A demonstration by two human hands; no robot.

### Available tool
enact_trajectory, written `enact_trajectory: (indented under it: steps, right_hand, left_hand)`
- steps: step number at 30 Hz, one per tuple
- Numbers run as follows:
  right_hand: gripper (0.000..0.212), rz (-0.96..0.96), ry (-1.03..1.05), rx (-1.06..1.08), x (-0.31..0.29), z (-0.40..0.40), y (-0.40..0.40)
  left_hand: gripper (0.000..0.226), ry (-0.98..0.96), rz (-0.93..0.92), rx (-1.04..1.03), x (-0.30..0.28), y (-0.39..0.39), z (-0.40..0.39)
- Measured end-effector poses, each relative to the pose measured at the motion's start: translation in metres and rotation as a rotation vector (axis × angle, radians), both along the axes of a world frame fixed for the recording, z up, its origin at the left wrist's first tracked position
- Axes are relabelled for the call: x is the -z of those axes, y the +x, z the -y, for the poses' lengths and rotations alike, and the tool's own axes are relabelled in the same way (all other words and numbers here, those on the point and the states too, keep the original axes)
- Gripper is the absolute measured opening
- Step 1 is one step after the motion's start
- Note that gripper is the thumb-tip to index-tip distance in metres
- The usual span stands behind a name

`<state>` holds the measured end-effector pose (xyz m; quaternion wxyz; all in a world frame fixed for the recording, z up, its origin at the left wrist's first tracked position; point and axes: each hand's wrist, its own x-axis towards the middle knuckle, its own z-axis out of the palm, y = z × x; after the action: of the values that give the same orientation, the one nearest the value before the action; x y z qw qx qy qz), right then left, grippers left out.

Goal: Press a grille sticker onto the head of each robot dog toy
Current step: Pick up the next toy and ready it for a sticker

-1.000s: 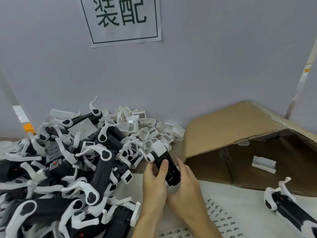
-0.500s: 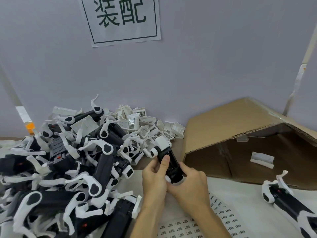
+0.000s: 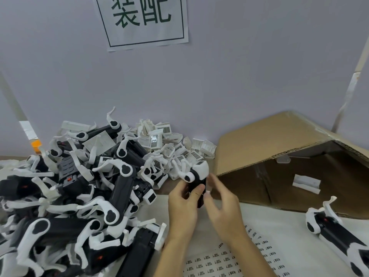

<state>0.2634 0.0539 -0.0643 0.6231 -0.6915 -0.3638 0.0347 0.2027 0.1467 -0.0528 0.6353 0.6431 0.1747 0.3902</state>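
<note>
Left hand (image 3: 184, 204) grips the robot dog toy (image 3: 196, 179) just left of the cardboard box (image 3: 259, 144), right hand (image 3: 223, 204) beside it, fingers spread loose.

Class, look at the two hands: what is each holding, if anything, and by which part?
The left hand grips a robot dog toy round its black body, white head end up. The right hand is beside it, fingers spread, gripping nothing.

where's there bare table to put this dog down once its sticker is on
The clearest patch is the pale table between the sticker sheet, the cardboard box and the lone dog toy at right. The box floor looks mostly open too, holding one white piece. Left of the left hand it is crowded: the toy pile fills that side.
</note>
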Motion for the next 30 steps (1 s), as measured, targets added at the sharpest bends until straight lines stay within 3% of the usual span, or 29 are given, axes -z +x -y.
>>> enact_trajectory:
  steps: [5,9,12,18,24,28,30]
  right_hand:
    - [0.078,-0.106,0.164,0.061,-0.002,0.000,-0.001]
    - [0.065,-0.170,0.215,0.147,0.000,-0.003,0.007]
    - [0.056,-0.181,0.232,0.161,0.001,-0.004,0.011]
    - [0.058,-0.207,0.232,0.193,0.005,-0.007,0.010]
    - [0.025,-0.204,0.280,0.174,0.001,-0.005,0.010]
    - [0.059,-0.304,0.325,0.085,-0.002,-0.009,0.003]
    - [0.063,-0.291,0.317,0.045,-0.003,-0.007,0.002]
  left_hand:
    - [0.037,0.236,-0.087,0.049,0.008,0.002,0.005]
    - [0.051,0.379,-0.076,0.034,0.006,0.003,0.007]
    - [0.047,0.419,-0.088,0.015,0.009,0.003,0.006]
    - [0.035,0.425,-0.112,0.018,0.010,0.001,0.004]
    - [0.044,0.502,-0.118,-0.001,0.005,0.000,0.011]
    - [0.048,0.483,-0.125,-0.048,0.004,0.000,0.012]
    - [0.055,0.374,-0.092,-0.075,0.000,-0.001,0.017]
